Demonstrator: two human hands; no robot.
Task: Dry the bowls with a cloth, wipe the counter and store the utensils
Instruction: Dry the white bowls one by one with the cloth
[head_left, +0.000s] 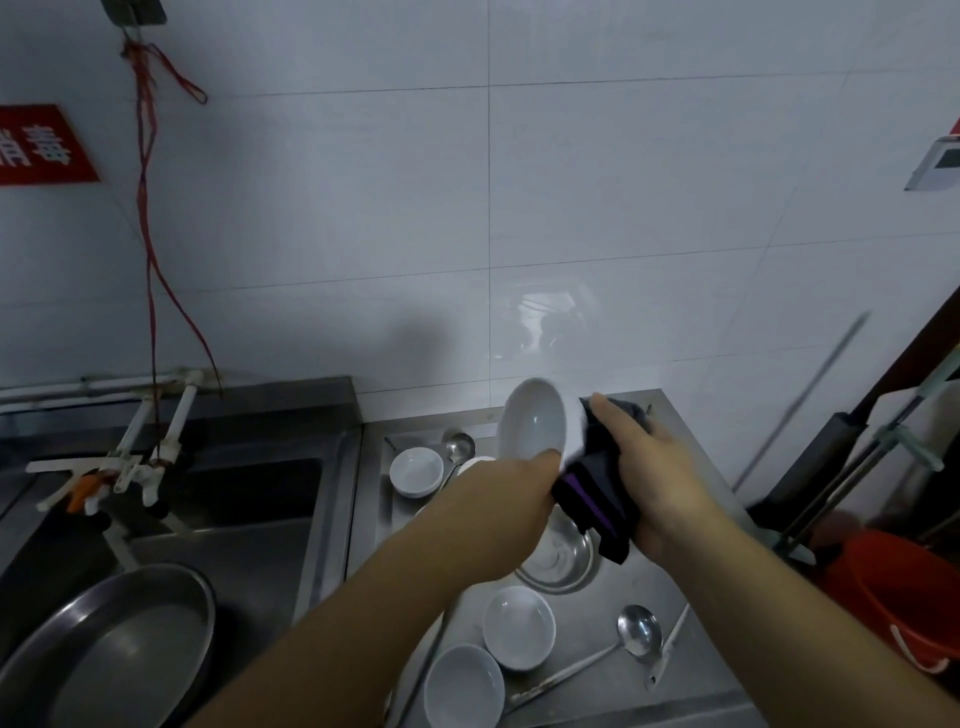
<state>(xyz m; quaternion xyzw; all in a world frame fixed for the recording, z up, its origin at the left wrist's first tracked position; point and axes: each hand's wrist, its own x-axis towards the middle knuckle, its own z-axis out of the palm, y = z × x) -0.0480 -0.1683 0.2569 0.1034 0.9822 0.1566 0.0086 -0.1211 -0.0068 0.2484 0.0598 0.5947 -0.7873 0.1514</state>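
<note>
Four white bowls: three on the counter (613, 613), one (535, 421) tilted, gripped by the left hand (511, 491); right hand (652, 467) clutches the cloth (597, 499) (dark, purple-striped) against it.

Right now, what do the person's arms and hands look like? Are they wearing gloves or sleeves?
No gloves and no sleeves show. Both forearms are bare from the bottom edge of the picture up to the wrists. The left hand and the right hand are bare too, with no ring, watch or bracelet to be seen on the parts in view. Nothing is drawn or marked on them.
</note>
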